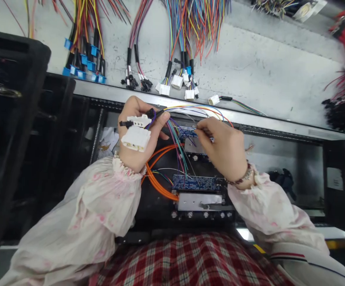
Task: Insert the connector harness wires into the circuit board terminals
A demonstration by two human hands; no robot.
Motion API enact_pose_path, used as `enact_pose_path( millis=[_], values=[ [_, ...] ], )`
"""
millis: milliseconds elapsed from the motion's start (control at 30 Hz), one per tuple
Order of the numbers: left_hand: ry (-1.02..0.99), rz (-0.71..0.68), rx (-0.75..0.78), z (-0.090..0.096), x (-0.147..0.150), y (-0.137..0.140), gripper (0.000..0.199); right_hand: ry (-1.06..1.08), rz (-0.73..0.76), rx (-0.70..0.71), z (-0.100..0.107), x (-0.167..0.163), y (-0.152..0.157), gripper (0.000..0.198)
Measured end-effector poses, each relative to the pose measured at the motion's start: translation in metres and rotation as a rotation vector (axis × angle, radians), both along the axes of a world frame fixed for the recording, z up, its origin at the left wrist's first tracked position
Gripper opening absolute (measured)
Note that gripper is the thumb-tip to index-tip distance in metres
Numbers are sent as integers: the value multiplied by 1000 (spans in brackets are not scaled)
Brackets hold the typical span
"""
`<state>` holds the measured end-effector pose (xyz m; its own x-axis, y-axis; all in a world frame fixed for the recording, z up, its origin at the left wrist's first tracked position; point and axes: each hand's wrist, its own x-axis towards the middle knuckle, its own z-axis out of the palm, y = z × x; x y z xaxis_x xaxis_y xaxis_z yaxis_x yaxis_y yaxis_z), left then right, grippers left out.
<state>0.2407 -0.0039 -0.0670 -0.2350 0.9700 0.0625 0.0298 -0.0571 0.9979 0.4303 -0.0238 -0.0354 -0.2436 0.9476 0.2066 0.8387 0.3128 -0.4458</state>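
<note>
The left fingers [165, 117] pinch the black wrap [159, 113], a good hold; the wires [187, 106] reaching the right fingers [204, 124], pinching one, look light and bendy.

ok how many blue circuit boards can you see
2: one blue circuit board nearer the person, the other farther away, partly covered by the right hand. Any more beneath the hands would be hidden.
</note>
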Motion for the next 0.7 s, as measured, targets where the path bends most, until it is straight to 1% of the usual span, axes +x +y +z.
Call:
enact_pose_path(
  millis=[67, 200, 367, 467, 600, 700],
  values=[
    [38, 8, -15, 2, 0, 0, 33, -12, 2, -61, -7, -1, 3, 11],
    [71, -16, -11, 4, -1, 1, 33, -19, -28, -43, -16, -1, 4, 9],
    [-27, -26, -32, 2, -1, 1, 36, 11, -16, -28, -15, 0, 3, 8],
    [-50, -21, -36, 2, 0, 0, 36, 27, -13, -38, -16, -1, 4, 8],
    [-60, -23, -26, 3, 0, 0, 36, -8, -18, -47, -19, -1, 4, 6],
    [-49, -28, -28, 3, 0, 1, 35, -66, -37, 2, -16, -2, 3, 7]
  ],
)
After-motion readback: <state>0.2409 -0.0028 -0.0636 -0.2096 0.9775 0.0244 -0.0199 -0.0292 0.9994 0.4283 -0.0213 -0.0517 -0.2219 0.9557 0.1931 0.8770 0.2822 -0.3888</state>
